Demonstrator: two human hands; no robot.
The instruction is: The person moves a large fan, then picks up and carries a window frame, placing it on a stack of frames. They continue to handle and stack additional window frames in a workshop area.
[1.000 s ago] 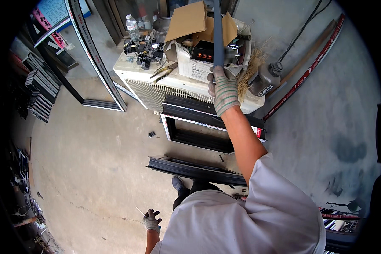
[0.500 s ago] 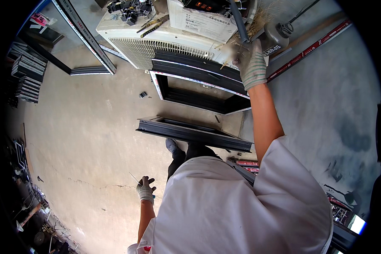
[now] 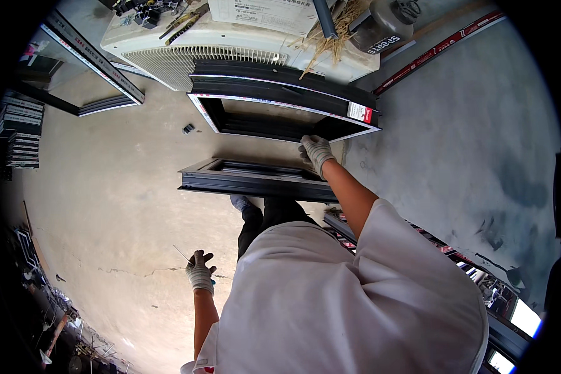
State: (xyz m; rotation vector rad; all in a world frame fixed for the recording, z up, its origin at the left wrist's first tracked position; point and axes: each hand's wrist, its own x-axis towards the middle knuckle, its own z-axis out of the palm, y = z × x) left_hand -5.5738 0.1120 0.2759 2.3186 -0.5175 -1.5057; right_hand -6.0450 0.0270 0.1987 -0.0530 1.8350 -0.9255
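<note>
Right hand [image 3: 316,153] dropped from the pipe up top, fingers now curled on the near frame [image 3: 280,106], which runs left-right ahead; left hand [image 3: 199,269] hangs back, pinching a thin rod [image 3: 182,253].

A dark rectangular metal frame [image 3: 280,103], open in the middle and edged with a pale strip, leans tilted against a white ribbed unit [image 3: 230,47], with a small red and white label at its right corner. A second dark frame [image 3: 255,181] lies flat on the concrete floor just before it.
</note>
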